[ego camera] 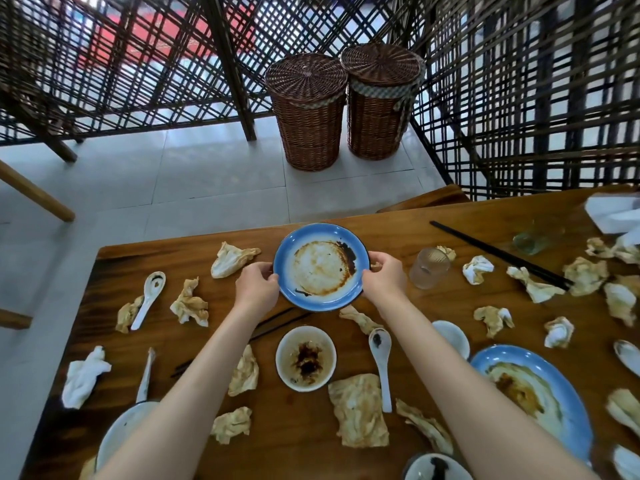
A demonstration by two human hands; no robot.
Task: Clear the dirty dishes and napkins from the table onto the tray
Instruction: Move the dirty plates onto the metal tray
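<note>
The wooden worktop [467, 216] fills the lower part of the view, littered with dirty dishes and crumpled napkins. Beyond its far edge, two lidded wicker baskets [341, 105] stand side by side on the tiled floor against a dark lattice screen.

Taking the small blue plate [320, 266] as the landmark: it sits near the far edge of the worktop, smeared with brown sauce, and is held at both sides. The left hand [258, 284] grips its left rim, fingers curled round the edge; the right hand [382, 273] grips its right rim the same way. Whether the plate is lifted or rests on the wood cannot be told.

Right of and nearer than the plate lies a large blue oval platter [540, 393], also sauce-stained. Directly nearer than the plate stands a white bowl [305, 358] with dark residue inside. Just right of the plate is a clear glass [429, 268]. A white spoon [381, 365] lies right of the bowl, another spoon [149, 292] well left of the plate. Black chopsticks [498, 254] lie to the plate's right beyond the glass. Stained napkins are scattered all round, one crumpled napkin [232, 258] just left of the plate.
</note>
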